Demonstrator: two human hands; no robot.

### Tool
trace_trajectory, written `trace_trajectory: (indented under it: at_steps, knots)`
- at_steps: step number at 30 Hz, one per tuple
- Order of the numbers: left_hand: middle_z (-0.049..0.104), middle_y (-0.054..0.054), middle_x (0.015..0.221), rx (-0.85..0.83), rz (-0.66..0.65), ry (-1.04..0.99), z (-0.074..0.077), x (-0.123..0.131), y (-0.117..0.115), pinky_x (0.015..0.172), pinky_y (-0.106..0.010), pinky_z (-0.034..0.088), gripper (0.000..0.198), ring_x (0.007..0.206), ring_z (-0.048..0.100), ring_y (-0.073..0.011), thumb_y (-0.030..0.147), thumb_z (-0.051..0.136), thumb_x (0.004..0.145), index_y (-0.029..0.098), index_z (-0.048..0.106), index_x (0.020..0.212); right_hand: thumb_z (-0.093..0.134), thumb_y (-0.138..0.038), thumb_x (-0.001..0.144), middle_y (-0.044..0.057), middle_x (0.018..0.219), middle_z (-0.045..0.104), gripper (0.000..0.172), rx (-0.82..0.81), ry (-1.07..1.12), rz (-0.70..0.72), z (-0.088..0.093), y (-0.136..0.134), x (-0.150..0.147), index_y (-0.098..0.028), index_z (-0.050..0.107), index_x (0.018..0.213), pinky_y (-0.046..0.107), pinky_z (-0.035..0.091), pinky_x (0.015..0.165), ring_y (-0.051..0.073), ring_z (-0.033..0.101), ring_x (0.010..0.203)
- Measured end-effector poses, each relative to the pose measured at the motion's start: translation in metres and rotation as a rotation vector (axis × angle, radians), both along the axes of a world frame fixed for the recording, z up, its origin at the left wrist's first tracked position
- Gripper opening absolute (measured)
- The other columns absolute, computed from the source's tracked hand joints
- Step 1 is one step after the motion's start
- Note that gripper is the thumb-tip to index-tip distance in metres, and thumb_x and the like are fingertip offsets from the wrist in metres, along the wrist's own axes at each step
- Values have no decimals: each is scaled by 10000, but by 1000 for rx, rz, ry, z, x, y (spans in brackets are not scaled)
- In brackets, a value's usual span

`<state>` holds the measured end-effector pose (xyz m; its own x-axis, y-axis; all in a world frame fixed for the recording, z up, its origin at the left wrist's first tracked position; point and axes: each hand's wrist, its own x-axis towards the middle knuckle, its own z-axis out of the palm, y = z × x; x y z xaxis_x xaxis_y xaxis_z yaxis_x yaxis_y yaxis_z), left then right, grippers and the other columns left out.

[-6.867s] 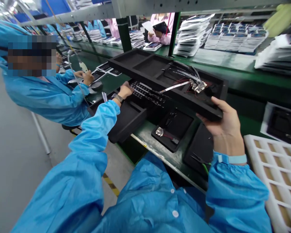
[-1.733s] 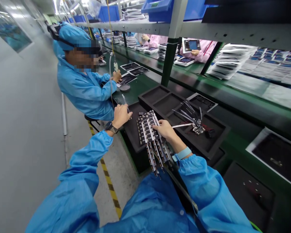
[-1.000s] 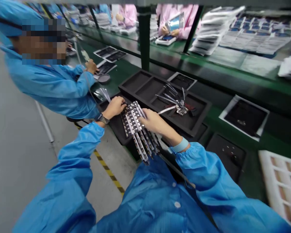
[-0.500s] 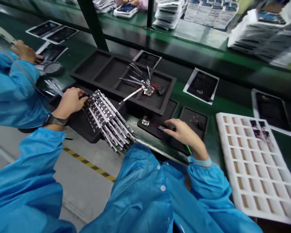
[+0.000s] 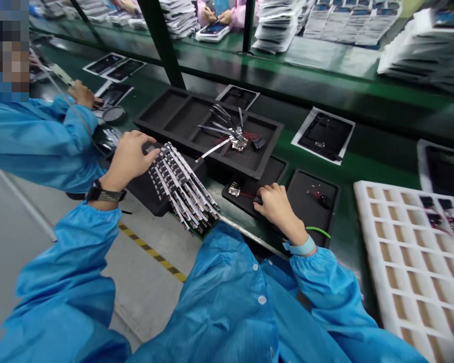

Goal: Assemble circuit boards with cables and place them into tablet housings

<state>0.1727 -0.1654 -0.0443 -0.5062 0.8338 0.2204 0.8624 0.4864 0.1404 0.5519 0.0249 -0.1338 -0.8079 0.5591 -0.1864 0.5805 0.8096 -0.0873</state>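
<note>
My left hand point(image 5: 130, 157) is at the upper end of a fanned stack of flexible circuit strips point(image 5: 181, 186), thumb and index finger apart. What lies between those fingertips is dark and hard to make out. The strips slope over the table edge, their lower ends by my lap. On a black foam tray, my right hand point(image 5: 278, 204) is closed on a small black part point(image 5: 256, 199). Thin red wires run from this part to a small circuit board point(image 5: 234, 189) on the same tray. My fingers cover most of the part.
Behind is a black divided tray point(image 5: 166, 96) with tangled ribbon cables and boards point(image 5: 238, 138). At right are another black tray point(image 5: 306, 184), a white compartment tray point(image 5: 397, 242) and a dark panel on white paper point(image 5: 323, 135). A co-worker's hand point(image 5: 82, 94) works at left.
The view has shifted left. My left thumb and index finger have spread at the strips' upper end. My right hand has curled closer around the small black part.
</note>
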Motion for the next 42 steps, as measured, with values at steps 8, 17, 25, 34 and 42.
trace_trajectory:
  at_steps: [8,17,25,34,42]
  knots:
    - [767,-73,1194,181,-297,-208,29,88,-15,1127,-471,526,275,1173,695,-297,425,603,1005,229,747,1134,664,-242,964,198,1032,770,246,-40,15,1,11,9,7,-113,750,1155,391,421,886,342,640,1065]
    - [777,-98,1166,179,-605,-326,-19,225,-17,1008,-441,606,187,1087,727,-253,261,593,1067,246,714,1208,648,-244,976,178,1058,777,251,-54,17,-13,9,5,15,-137,772,1166,367,468,862,319,674,1076]
    - [653,-206,1408,92,-402,-273,-100,277,66,1129,-580,530,365,1337,605,-371,129,627,967,189,687,1322,620,-181,984,193,1121,783,207,-18,4,10,20,-3,18,-142,758,1133,378,498,864,335,665,1130]
    - [805,-67,1235,209,-524,-450,10,224,-34,1081,-437,598,252,1143,761,-255,328,654,1040,300,738,1277,607,-210,999,219,1205,716,203,13,95,44,-5,-17,7,-138,762,1109,426,491,966,361,583,1205]
    - [829,-63,1091,259,-105,-371,22,146,-39,1008,-451,616,213,1006,772,-286,432,663,967,267,774,1044,663,-260,985,163,1162,732,204,-91,248,15,16,2,24,-145,736,1136,410,484,975,333,617,1138]
